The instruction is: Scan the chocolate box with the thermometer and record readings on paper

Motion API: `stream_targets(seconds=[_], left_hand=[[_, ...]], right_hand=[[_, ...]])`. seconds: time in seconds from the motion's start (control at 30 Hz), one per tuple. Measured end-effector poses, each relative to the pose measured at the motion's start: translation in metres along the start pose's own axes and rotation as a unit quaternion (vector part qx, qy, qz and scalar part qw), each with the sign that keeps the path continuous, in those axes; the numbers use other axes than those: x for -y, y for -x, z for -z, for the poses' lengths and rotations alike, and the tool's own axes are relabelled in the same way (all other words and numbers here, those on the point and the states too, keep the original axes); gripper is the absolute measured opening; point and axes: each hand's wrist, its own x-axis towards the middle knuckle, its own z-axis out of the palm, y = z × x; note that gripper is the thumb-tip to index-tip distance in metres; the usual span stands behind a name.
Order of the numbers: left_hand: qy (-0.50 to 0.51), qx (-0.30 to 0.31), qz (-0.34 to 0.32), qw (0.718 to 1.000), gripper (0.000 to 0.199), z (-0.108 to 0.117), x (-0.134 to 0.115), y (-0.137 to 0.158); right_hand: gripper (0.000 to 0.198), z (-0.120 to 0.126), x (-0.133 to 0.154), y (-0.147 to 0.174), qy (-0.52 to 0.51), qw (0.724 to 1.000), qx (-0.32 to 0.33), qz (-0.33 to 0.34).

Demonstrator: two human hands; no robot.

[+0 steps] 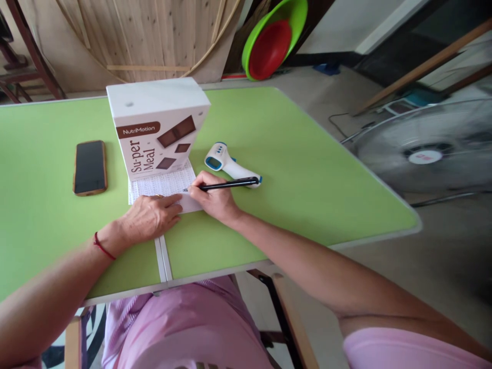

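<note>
A black pen [230,184] is pinched in my right hand [217,197], its tip near the right part of a white sheet of paper [165,185] covered with rows of handwriting. My left hand [151,218] lies flat on the paper's lower edge, fingers stretched toward the pen tip. On the sheet's far part stands a white box [154,113] printed "NutriMotion Su-per Meal", which hides some of the paper. Just beyond my right hand rests a white and blue infrared thermometer [230,164].
A phone [90,168] lies dark on the green folding table [292,154], left of the box. To the right of the table stands a fan [426,154]. Green and red basins [271,48] lean at the back.
</note>
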Motion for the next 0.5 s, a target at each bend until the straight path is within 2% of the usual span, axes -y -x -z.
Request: stream_targets(seconds=[0.13,0.37,0.43,0.5], left_hand=[[0.002,-0.001,0.0,1.0,0.017,0.0,0.001,0.0],[0.026,-0.018,-0.005,0.999,0.019,-0.003,0.002,0.001],[0.072,-0.049,-0.014,0.996,0.025,-0.001,0.004,0.001],[0.122,-0.125,0.002,0.985,0.033,0.003,0.008,0.0]], right_hand=[[0.017,0.001,0.0,0.0,-0.005,1.0,-0.019,0.013],[0.006,0.009,0.0,-0.005,0.021,0.993,-0.108,0.05],[0.001,0.012,-0.003,-0.008,0.047,0.987,-0.12,0.093],[0.005,0.015,-0.007,-0.01,0.067,0.981,-0.121,0.134]])
